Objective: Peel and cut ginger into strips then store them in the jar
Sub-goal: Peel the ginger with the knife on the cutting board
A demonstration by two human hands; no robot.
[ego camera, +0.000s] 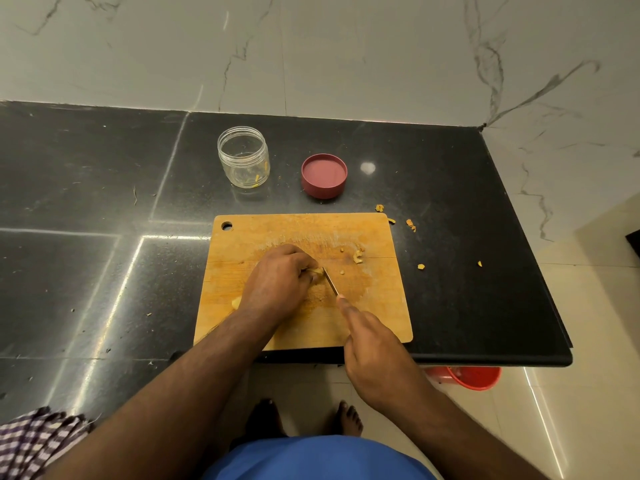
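**Slicing under way, jar barely started**

Black granite counter (104, 188) under a marble-tiled wall carries a wooden cutting board (377, 306) at its front edge. On the board, the left hand (277, 282) is curled over a small piece of ginger (317, 270), pinning it down with bent fingertips. The right hand (374, 351) grips a knife — handle hidden in the fist, forefinger laid along the spine — and the blade (330, 281) stands against the ginger just beside the left fingertips.

This looks like the cutting step: peel scraps (357, 257) lie at about 2 o'clock from the hands, with more bits (410, 224) off the board's right edge. Another pale piece (236, 301) peeks out at the left wrist, at 8 o'clock.

At 12 o'clock beyond the board stands the clear jar (243, 156), open, with only a few strips at its bottom; its maroon lid (324, 176) lies upturned to the jar's right.

Next likely calls for thin, even strokes with fingertips tucked back — the piece is small and the edge is close — then gathering the strips for the jar.
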